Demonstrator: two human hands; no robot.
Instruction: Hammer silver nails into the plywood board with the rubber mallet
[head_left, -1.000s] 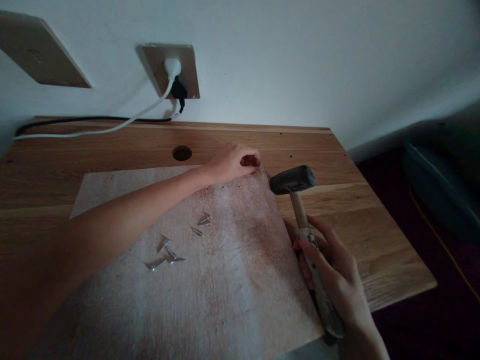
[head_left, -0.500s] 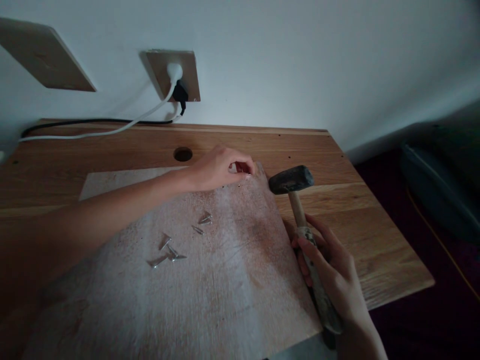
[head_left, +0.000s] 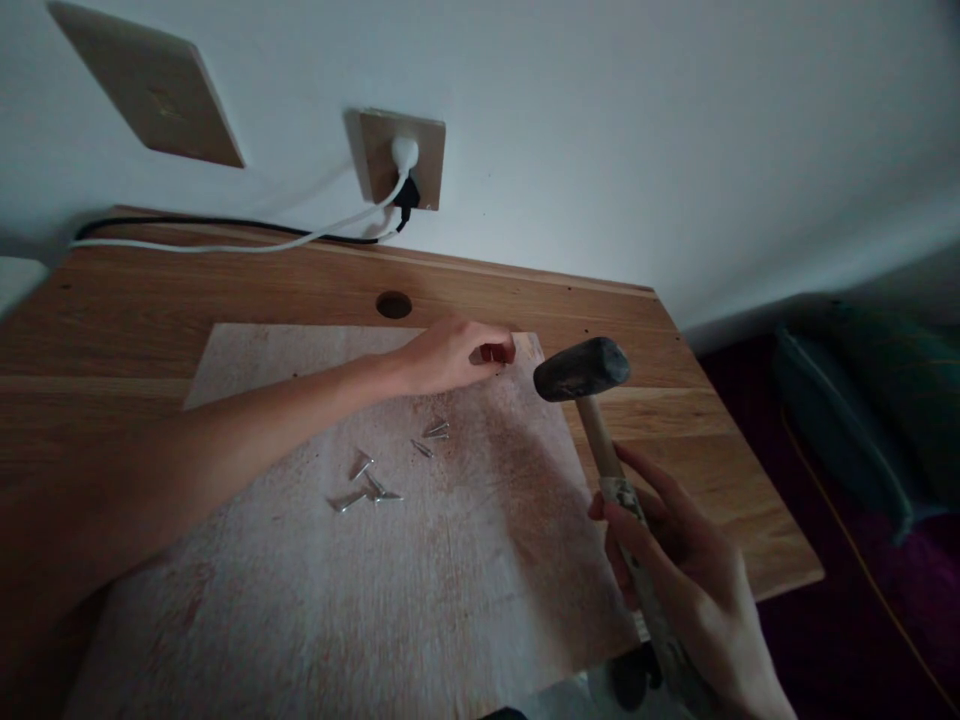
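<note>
My right hand (head_left: 694, 570) is wrapped round the handle of a hammer (head_left: 581, 368). Its dark head is raised over the right edge of a worn, whitish wooden board (head_left: 420, 590). At the board's far right part, my left hand (head_left: 465, 355) is closed in a pinch on a small nail, mostly hidden by the fingertips. Several loose silver nails (head_left: 365, 487) lie on the middle of the board, with a smaller group of nails (head_left: 436, 430) closer to my left hand.
Beneath the board is a wooden desk (head_left: 697, 420) with a round cable hole (head_left: 394, 304). Behind it, a wall socket (head_left: 431, 165) holds a white plug (head_left: 405, 152) and a black plug; their cords run left along the desk's back. A cushion (head_left: 847, 420) lies beyond the right side.
The camera view has shifted, so the board and desk sit differently in the picture. My left hand stays pinched at the board's far right part; the hammer stays raised in my right hand.
</note>
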